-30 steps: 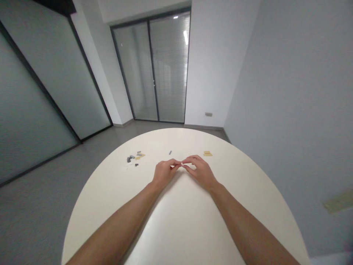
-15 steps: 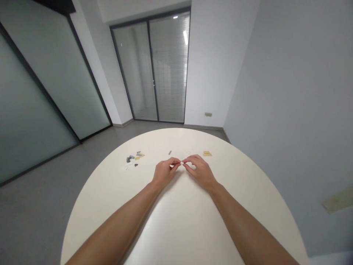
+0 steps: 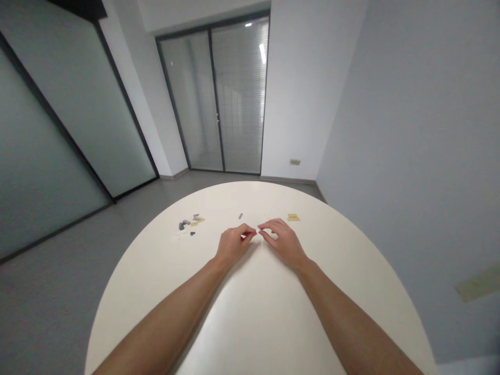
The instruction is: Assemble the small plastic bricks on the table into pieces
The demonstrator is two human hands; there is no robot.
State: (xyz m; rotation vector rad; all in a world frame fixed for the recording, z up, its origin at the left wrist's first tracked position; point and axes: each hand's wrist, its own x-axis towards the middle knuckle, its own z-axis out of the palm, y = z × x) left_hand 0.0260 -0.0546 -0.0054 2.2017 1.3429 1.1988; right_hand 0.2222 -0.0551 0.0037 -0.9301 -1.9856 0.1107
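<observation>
My left hand [image 3: 235, 240] and my right hand [image 3: 282, 240] meet fingertip to fingertip over the middle of the white table [image 3: 253, 312]. Between their pinched fingers is a tiny white piece [image 3: 257, 231], too small to make out well. Just beyond the hands lie a small grey strip [image 3: 240, 215] and some faint white bits [image 3: 267, 216]. Two yellow pieces [image 3: 293, 217] rest side by side past my right hand.
Off to the left on the table is a loose group of small dark, grey, yellow and white pieces [image 3: 187, 223], with a dark piece [image 3: 192, 234] in front of it. Beyond the table's rounded far edge are a glass door [image 3: 238, 104] and walls.
The fingertips of my right hand have shifted very slightly around the tiny white piece. The pieces on the table lie as before.
</observation>
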